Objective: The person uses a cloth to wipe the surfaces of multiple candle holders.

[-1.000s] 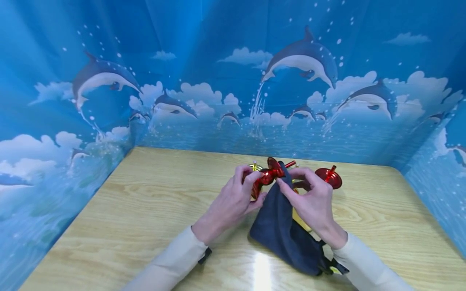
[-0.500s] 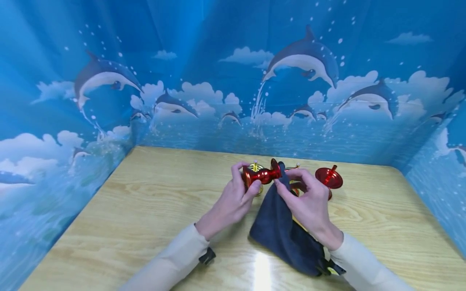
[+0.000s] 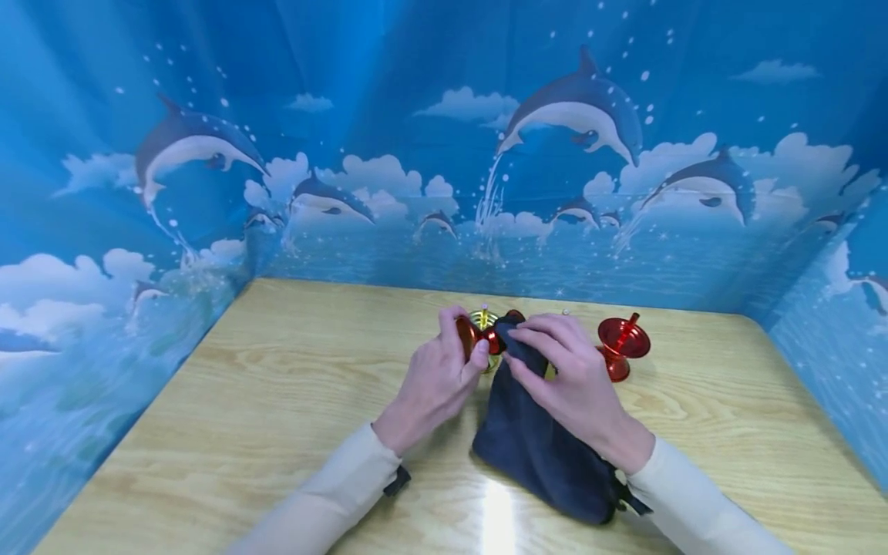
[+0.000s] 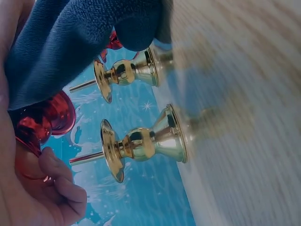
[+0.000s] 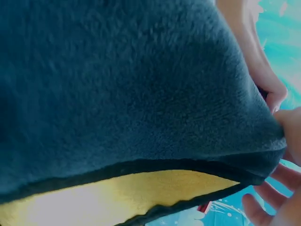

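My left hand (image 3: 433,385) grips a shiny red candlestick (image 3: 466,338) by its flared foot and holds it sideways above the table. The dark blue plush cloth (image 3: 537,447) covers its far end, where my right hand (image 3: 586,389) pinches the fabric against it. In the right wrist view the cloth's yellow underside (image 5: 127,195) shows along a dark hem. Two gold candlesticks, a nearer one (image 4: 143,143) and another (image 4: 127,73), stand just beyond the hands in the left wrist view. The spike end of the held candlestick is hidden by cloth and fingers.
A second red candlestick (image 3: 617,358) stands upright to the right of my right hand. The wood-grain table (image 3: 298,370) ends at a blue dolphin-print curtain (image 3: 388,193) behind and at both sides. The cloth drapes down to the tabletop.
The red candlestick has been levelled and turned in my left hand. My right hand has shifted left, bringing the cloth over the candlestick's dish end and up towards its middle.
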The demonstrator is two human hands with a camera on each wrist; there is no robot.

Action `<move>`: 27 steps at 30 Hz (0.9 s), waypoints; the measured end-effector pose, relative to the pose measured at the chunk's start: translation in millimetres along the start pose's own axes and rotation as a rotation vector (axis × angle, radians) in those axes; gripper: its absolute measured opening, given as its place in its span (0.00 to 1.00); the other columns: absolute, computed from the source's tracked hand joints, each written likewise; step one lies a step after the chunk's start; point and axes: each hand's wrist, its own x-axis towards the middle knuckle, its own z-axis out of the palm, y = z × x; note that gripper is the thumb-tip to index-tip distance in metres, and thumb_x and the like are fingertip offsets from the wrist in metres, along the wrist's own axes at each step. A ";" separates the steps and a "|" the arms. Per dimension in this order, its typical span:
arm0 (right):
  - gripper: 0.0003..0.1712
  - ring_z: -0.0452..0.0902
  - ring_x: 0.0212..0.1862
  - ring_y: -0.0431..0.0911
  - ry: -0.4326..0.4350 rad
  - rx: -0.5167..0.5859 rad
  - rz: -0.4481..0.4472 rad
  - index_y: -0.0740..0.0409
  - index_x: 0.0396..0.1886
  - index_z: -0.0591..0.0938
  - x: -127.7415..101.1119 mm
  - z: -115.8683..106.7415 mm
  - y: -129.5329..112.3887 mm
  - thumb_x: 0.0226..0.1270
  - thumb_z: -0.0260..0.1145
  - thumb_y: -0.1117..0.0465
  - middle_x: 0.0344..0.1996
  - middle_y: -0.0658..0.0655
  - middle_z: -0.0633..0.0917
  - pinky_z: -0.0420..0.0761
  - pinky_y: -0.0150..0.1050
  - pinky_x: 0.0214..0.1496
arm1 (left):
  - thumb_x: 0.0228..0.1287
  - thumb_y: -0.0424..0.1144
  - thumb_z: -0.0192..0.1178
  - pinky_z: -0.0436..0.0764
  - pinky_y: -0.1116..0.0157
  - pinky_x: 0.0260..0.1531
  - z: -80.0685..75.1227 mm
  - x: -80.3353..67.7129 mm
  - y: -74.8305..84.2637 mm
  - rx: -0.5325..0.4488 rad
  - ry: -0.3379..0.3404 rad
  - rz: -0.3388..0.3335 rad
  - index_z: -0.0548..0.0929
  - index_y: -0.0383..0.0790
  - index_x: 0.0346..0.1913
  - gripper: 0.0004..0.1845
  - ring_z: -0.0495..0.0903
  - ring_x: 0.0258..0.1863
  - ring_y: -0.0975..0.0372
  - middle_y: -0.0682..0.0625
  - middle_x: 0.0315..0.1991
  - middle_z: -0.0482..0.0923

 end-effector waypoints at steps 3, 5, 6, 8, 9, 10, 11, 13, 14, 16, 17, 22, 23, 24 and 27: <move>0.20 0.79 0.56 0.55 -0.065 -0.056 -0.003 0.60 0.48 0.89 1.6 1.9 0.7 0.54 0.81 0.60 0.47 0.59 0.88 0.77 0.47 0.63 | 0.76 0.66 0.31 0.73 0.67 0.19 0.6 -0.6 0.8 0.033 0.014 0.031 0.63 0.34 0.61 0.36 0.73 0.17 0.61 0.46 0.27 0.78; 0.22 0.79 0.59 0.56 -0.099 -0.073 -0.010 0.59 0.49 0.89 3.0 2.1 1.4 0.54 0.81 0.58 0.49 0.59 0.88 0.77 0.55 0.63 | 0.76 0.64 0.32 0.73 0.68 0.18 0.8 -0.9 0.8 0.049 0.014 0.047 0.63 0.34 0.61 0.35 0.73 0.17 0.61 0.47 0.27 0.77; 0.22 0.78 0.61 0.57 -0.120 -0.071 -0.013 0.58 0.50 0.88 3.7 1.7 1.9 0.56 0.80 0.56 0.50 0.59 0.88 0.76 0.57 0.64 | 0.76 0.63 0.33 0.73 0.68 0.18 0.7 -1.1 0.8 0.054 0.013 0.053 0.63 0.34 0.61 0.34 0.73 0.17 0.61 0.47 0.27 0.77; 0.23 0.76 0.65 0.57 -0.173 -0.061 -0.014 0.57 0.54 0.88 5.1 0.0 3.0 0.61 0.77 0.53 0.54 0.58 0.87 0.74 0.61 0.65 | 0.75 0.60 0.36 0.73 0.68 0.19 0.2 -1.6 0.1 0.059 0.008 0.062 0.63 0.34 0.61 0.31 0.74 0.18 0.60 0.46 0.27 0.78; 0.23 0.75 0.67 0.57 -0.204 -0.054 -0.014 0.56 0.56 0.87 6.0 -1.3 3.3 0.63 0.75 0.52 0.55 0.58 0.87 0.73 0.63 0.65 | 0.75 0.59 0.38 0.73 0.68 0.19 -0.3 -1.9 -0.5 0.058 0.005 0.066 0.63 0.34 0.62 0.31 0.75 0.18 0.60 0.46 0.27 0.78; 0.24 0.74 0.68 0.57 -0.237 -0.055 -0.011 0.54 0.58 0.86 6.8 -3.0 3.7 0.65 0.74 0.52 0.57 0.57 0.86 0.73 0.64 0.65 | 0.74 0.58 0.39 0.73 0.67 0.19 -0.9 -2.3 -1.1 0.059 0.000 0.069 0.63 0.34 0.62 0.30 0.75 0.19 0.60 0.46 0.27 0.79; 0.24 0.73 0.69 0.57 -0.270 -0.057 -0.008 0.53 0.60 0.85 7.5 -5.0 4.1 0.65 0.72 0.52 0.59 0.57 0.85 0.72 0.65 0.65 | 0.73 0.57 0.39 0.73 0.67 0.19 -1.6 -2.6 -1.9 0.058 -0.003 0.072 0.63 0.34 0.62 0.30 0.75 0.19 0.60 0.45 0.27 0.79; 0.25 0.71 0.71 0.56 -0.332 -0.059 0.004 0.52 0.62 0.84 9.0 -9.4 5.4 0.65 0.71 0.54 0.61 0.56 0.84 0.72 0.66 0.66 | 0.72 0.57 0.40 0.73 0.68 0.19 -2.6 -2.9 -3.4 0.059 -0.008 0.086 0.64 0.33 0.62 0.31 0.75 0.19 0.60 0.45 0.27 0.79; 0.26 0.71 0.71 0.56 -0.360 -0.064 0.010 0.51 0.63 0.83 9.8 -11.7 6.0 0.65 0.71 0.54 0.62 0.56 0.83 0.72 0.65 0.66 | 0.72 0.57 0.40 0.72 0.68 0.19 -3.0 -2.9 -4.1 0.061 -0.010 0.096 0.64 0.33 0.62 0.31 0.74 0.19 0.60 0.46 0.27 0.79; 0.28 0.71 0.71 0.55 -0.410 -0.079 0.020 0.49 0.65 0.82 11.2 -15.0 7.8 0.65 0.71 0.54 0.63 0.55 0.82 0.72 0.64 0.64 | 0.72 0.58 0.39 0.71 0.69 0.18 -3.3 -3.1 -5.3 0.079 -0.006 0.128 0.64 0.33 0.62 0.31 0.73 0.18 0.62 0.47 0.25 0.78; 0.28 0.71 0.71 0.55 -0.431 -0.086 0.021 0.49 0.66 0.81 11.9 -16.1 8.6 0.65 0.71 0.53 0.63 0.56 0.82 0.73 0.64 0.64 | 0.72 0.58 0.39 0.70 0.70 0.18 -3.2 -3.1 -5.8 0.090 -0.004 0.150 0.64 0.33 0.61 0.31 0.72 0.17 0.62 0.48 0.24 0.77; 0.32 0.73 0.69 0.57 -0.476 -0.146 0.004 0.53 0.64 0.82 14.7 -16.5 11.0 0.60 0.77 0.52 0.61 0.57 0.84 0.76 0.64 0.61 | 0.71 0.56 0.41 0.69 0.71 0.18 -0.9 -3.6 -6.7 0.146 0.019 0.256 0.64 0.33 0.60 0.29 0.70 0.16 0.64 0.51 0.21 0.74; 0.33 0.74 0.68 0.57 -0.476 -0.164 -0.005 0.54 0.63 0.82 15.0 -16.1 10.8 0.58 0.79 0.52 0.60 0.57 0.85 0.77 0.65 0.60 | 0.70 0.55 0.42 0.69 0.71 0.19 -0.3 -3.8 -6.7 0.150 0.023 0.267 0.64 0.33 0.60 0.29 0.70 0.16 0.64 0.51 0.21 0.73; 0.33 0.74 0.68 0.57 -0.475 -0.184 -0.015 0.55 0.62 0.83 15.3 -15.3 10.6 0.56 0.80 0.52 0.59 0.57 0.86 0.77 0.65 0.60 | 0.69 0.55 0.43 0.70 0.70 0.19 0.5 -4.2 -6.8 0.156 0.028 0.273 0.64 0.33 0.60 0.29 0.70 0.17 0.64 0.51 0.21 0.74; 0.34 0.76 0.66 0.57 -0.464 -0.244 -0.047 0.56 0.60 0.84 15.4 -12.3 9.7 0.53 0.82 0.52 0.56 0.57 0.87 0.78 0.67 0.59 | 0.68 0.54 0.44 0.72 0.69 0.20 2.3 -5.5 -6.1 0.161 0.024 0.267 0.63 0.33 0.61 0.29 0.71 0.18 0.63 0.51 0.22 0.75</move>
